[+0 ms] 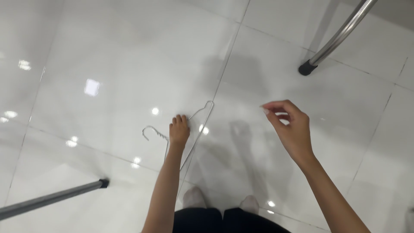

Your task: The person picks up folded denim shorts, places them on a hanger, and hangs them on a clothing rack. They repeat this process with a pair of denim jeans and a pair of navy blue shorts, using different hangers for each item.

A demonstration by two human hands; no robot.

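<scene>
My left hand point(179, 130) is closed around a thin metal wire hanger point(199, 113), gripping it near its middle. The hanger's hook point(148, 131) curls out to the left of my fist and its far corner points up and to the right. Over to the right, my right hand point(290, 125) hovers at about the same height with its fingers loosely curled and spread, holding nothing. A gap separates it from the hanger.
Glossy white floor tiles point(108, 86) with grey grout lines lie below. One metal rack leg with a black foot point(307, 68) stands at the upper right, another metal leg point(56, 197) at the lower left. My two feet point(220, 200) show at the bottom.
</scene>
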